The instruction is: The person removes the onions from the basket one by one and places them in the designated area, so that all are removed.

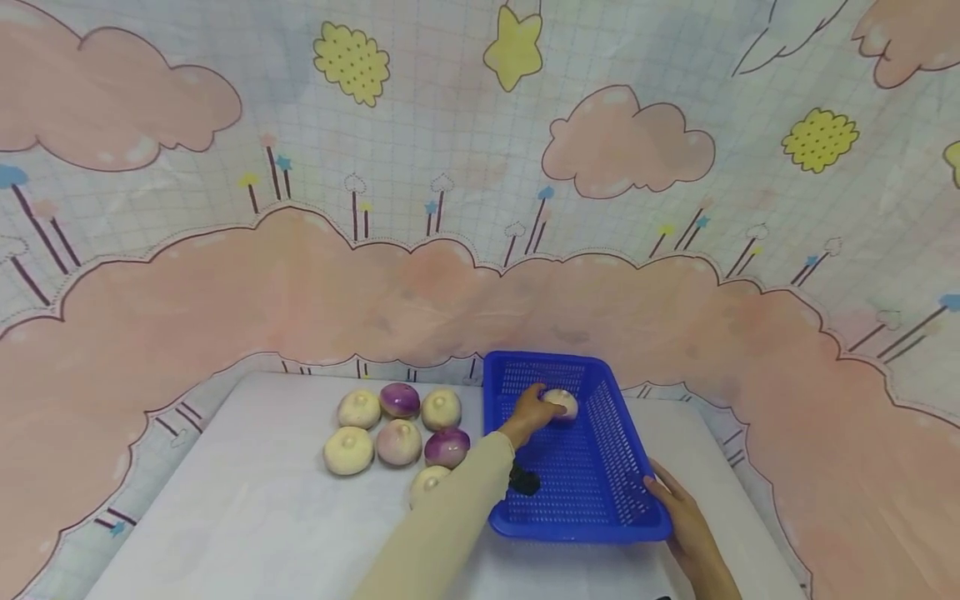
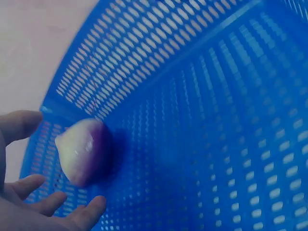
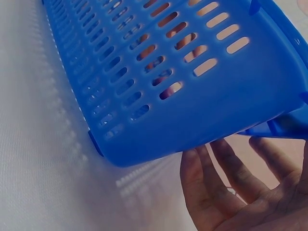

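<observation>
My left hand [image 1: 531,414] reaches into a blue plastic basket [image 1: 570,527] beside a white and purple turnip [image 1: 564,403]. In the left wrist view the turnip [image 2: 85,153] lies at one end of the basket, and the spread fingers [image 2: 91,211] stand apart from it. My right hand [image 1: 684,521] holds the basket's near right corner, its thumb side at the rim. The right wrist view has the fingers [image 3: 240,178] against the outside of the basket [image 3: 192,122], some fingertips hidden behind it.
Left of the basket, several turnips sit on the white table [image 1: 225,500], among them a purple one [image 1: 447,447] and a pale one [image 1: 348,451]. My left sleeve partly covers the nearest turnip [image 1: 427,483]. A dark object [image 1: 525,480] shows beside that sleeve. A patterned cloth [image 1: 450,300] hangs behind.
</observation>
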`<state>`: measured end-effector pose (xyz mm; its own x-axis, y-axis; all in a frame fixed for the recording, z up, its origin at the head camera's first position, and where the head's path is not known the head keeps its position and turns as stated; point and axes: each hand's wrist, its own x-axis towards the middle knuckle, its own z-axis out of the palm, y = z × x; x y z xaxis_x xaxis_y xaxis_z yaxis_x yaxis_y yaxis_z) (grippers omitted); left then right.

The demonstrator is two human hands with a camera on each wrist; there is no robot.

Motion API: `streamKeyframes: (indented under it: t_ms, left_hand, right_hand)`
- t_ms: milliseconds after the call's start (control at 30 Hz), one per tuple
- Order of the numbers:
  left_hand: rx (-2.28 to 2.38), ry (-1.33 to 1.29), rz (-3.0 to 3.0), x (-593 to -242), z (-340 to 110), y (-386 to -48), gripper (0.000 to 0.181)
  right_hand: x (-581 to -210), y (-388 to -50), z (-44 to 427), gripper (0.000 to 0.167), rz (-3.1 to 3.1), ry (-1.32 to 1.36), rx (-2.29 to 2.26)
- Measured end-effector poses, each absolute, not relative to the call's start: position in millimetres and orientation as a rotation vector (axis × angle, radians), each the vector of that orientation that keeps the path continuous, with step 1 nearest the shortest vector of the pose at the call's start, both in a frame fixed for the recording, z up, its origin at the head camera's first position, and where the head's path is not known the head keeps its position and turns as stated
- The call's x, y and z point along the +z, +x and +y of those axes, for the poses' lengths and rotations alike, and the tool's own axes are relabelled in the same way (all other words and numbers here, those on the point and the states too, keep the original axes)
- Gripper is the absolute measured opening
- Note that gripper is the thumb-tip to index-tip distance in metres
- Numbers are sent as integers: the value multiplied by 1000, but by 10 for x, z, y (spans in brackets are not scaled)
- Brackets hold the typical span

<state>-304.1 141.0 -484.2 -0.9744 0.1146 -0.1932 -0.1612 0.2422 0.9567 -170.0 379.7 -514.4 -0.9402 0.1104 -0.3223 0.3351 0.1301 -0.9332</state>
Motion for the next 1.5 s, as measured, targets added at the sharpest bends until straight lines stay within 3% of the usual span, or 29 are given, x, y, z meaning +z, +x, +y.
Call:
streamKeyframes:
  t_ms: [400, 667, 867, 1167, 1400, 1500]
  left_hand:
    - [1696, 41, 2371, -4912, 1487, -3154, 78]
    - [1258, 419, 2725, -4954, 1538, -3117, 64]
    - [1141, 369, 2714, -4937, 1530, -3059, 71]
    - [1290, 441, 2704, -4969, 1600, -3059, 52]
    - [1222, 414, 2708, -4972, 1656, -3026, 65]
    - [1217, 419, 2674, -4971, 1672, -3004, 61]
  right_hand:
    - [-5127, -1706, 3794, 75, 2209, 458, -1932]
    - [-5161, -1695, 3814, 75, 2214, 481, -1920]
    - [-5153, -1693, 3808, 74, 2213, 471, -1924]
    - [-5172, -1703, 3800, 76, 2220, 467, -1911]
    - [-5170, -1709, 3801, 81, 2221, 472, -1905]
    - [-5173, -1710, 3805, 82, 2214, 479, -1911]
